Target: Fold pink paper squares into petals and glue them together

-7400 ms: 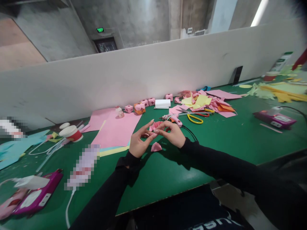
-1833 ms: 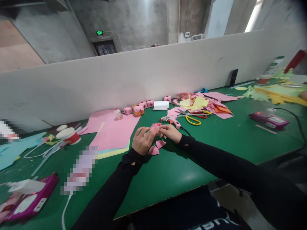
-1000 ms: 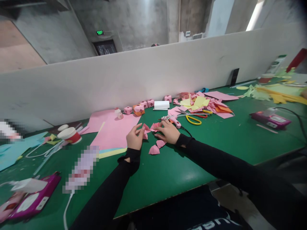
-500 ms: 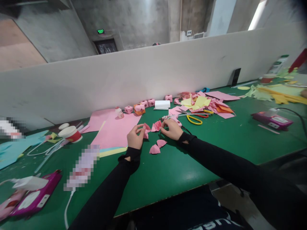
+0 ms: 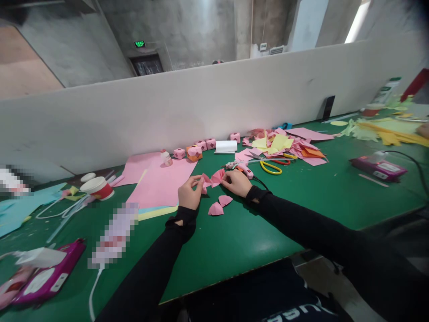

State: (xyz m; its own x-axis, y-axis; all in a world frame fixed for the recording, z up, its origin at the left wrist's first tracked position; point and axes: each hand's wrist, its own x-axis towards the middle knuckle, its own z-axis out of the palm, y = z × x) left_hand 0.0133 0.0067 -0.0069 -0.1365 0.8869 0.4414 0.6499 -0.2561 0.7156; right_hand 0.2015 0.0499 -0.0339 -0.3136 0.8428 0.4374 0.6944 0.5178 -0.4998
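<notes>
My left hand (image 5: 190,192) pinches a folded pink paper piece (image 5: 205,181) between thumb and fingers. In my right hand (image 5: 237,182) is a second pink paper piece (image 5: 218,178), its folds spread toward the first one. The two pieces are very close; whether they touch I cannot tell. Just below them, a pair of cone-like folded pink paper pieces (image 5: 216,209) lies on the green table (image 5: 248,241). A pink glue gun (image 5: 246,169) rests behind my right hand, which partly hides it.
Scissors (image 5: 271,168) with yellow handles lie right of the glue gun, before a heap of paper scraps (image 5: 281,144). Pink sheets (image 5: 164,183) spread to the left. Small folded pink boxes (image 5: 179,153) line the white partition (image 5: 201,107). A paper cup (image 5: 100,188) stands left.
My right hand has shifted slightly left, bringing its pink paper piece closer to the one in my left hand. That piece has turned and shows a broader face. My left hand stays nearly still.
</notes>
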